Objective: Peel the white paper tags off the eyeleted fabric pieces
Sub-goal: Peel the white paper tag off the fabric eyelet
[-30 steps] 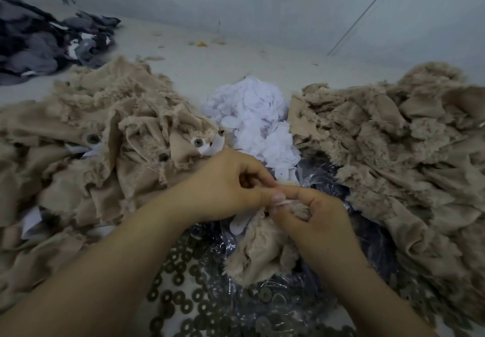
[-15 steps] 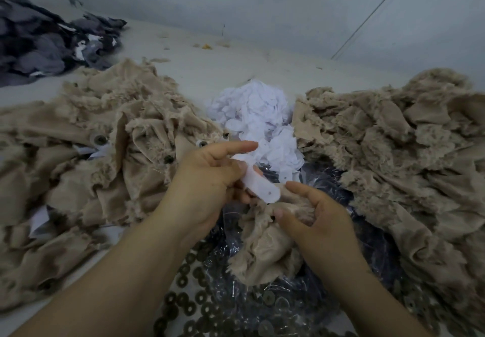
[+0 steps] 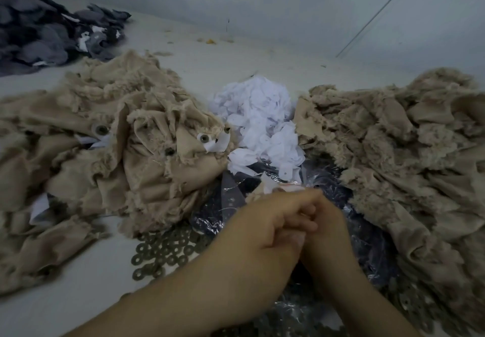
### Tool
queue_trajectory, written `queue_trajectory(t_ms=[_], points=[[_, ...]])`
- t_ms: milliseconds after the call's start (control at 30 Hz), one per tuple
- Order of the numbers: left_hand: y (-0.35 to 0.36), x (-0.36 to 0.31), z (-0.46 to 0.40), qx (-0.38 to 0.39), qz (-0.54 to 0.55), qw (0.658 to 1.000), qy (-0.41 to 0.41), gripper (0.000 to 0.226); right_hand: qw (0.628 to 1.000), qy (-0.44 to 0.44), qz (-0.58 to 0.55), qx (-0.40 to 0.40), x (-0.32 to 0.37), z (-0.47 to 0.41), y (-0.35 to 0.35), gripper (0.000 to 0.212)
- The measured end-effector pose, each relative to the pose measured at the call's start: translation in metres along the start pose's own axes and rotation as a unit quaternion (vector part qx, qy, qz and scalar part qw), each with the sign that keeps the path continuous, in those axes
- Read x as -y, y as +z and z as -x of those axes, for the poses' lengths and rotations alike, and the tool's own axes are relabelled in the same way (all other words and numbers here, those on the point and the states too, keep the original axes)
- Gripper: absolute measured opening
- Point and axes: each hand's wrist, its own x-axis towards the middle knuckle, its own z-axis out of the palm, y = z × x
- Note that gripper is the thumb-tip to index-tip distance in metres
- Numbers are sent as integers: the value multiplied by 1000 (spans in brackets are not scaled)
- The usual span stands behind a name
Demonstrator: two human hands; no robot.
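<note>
My left hand and my right hand are pressed together low in the middle, both blurred, with fingers curled. A small tan fabric piece and a white paper tag stick out just above the left fingertips. The left hand seems to pinch the tag and the right hand to grip the fabric, most of which is hidden behind the hands. Peeled tags lie in a white heap beyond. On the left pile, an eyelet shows with a tag beside it.
A second tan fabric pile fills the right side. Under the hands, a dark plastic bag holds metal ring washers, which spill onto the pale table. Dark grey fabric lies at the far left, near the wall.
Both hands have dropped lower and closed tightly together. The tag that the left hand held clear of the fabric now sits just above the fingertips, and the hanging fabric is mostly hidden.
</note>
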Motion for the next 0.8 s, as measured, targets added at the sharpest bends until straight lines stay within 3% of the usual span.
queue_trajectory(t_ms=[100, 233, 300, 367, 433, 567, 667, 800], points=[[-15, -2, 0, 46, -9, 999, 0, 50, 999, 2, -48, 5, -3, 0, -1, 37], [-34, 20, -12, -101, -178, 978, 48, 30, 990, 58, -125, 16, -9, -3, -1, 38], [-46, 29, -16, -117, -274, 953, 57, 37, 990, 67, -126, 12, -11, -4, -1, 36], [-54, 37, -19, -45, -334, 941, 42, 55, 990, 72, -121, 7, -13, -5, -1, 37], [-54, 40, -23, -14, -312, 950, 33, 56, 989, 78, -128, 11, -13, -5, -1, 36], [-45, 39, -39, -114, -124, 984, -67, 26, 987, 77, -141, 12, -11, -5, 1, 30], [-45, 38, -48, -99, -89, 986, -95, 7, 990, 72, -124, 13, -9, -3, 2, 35], [-46, 37, -52, -73, -14, 987, -144, 16, 989, 67, -130, 9, -8, -4, 1, 32]])
